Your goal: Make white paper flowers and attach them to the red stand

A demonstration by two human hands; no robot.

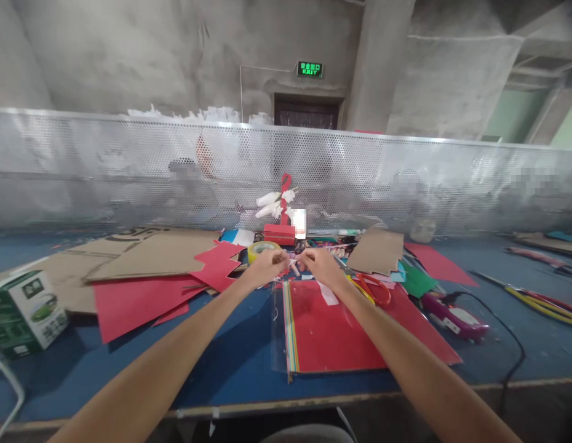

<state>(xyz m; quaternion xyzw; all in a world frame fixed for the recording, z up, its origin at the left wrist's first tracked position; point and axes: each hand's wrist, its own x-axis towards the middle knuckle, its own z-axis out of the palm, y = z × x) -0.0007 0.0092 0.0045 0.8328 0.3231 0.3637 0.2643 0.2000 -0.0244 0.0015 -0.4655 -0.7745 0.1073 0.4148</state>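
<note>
Both hands meet over the far middle of the blue table. My left hand (268,266) is closed in a pinch, with its fingertips turned right. Facing it, my right hand (320,264) also pinches. A small pale scrap (294,264) shows between the fingertips; its kind and which hand grips it are unclear. A roll of yellow tape (262,247) lies just behind my left hand. Beyond them stands a red box-shaped base (279,234) with an upright red strip and white flowers (272,206). Below my right wrist lies a stack of red sheets (336,338).
Brown cardboard (157,255) and red cut paper (143,304) cover the left, near a green-and-white box (30,307). To the right are red-handled scissors (377,289), a purple corded device (456,317) and yellow-and-red-handled scissors (539,301). A perforated metal partition (129,166) runs along the back.
</note>
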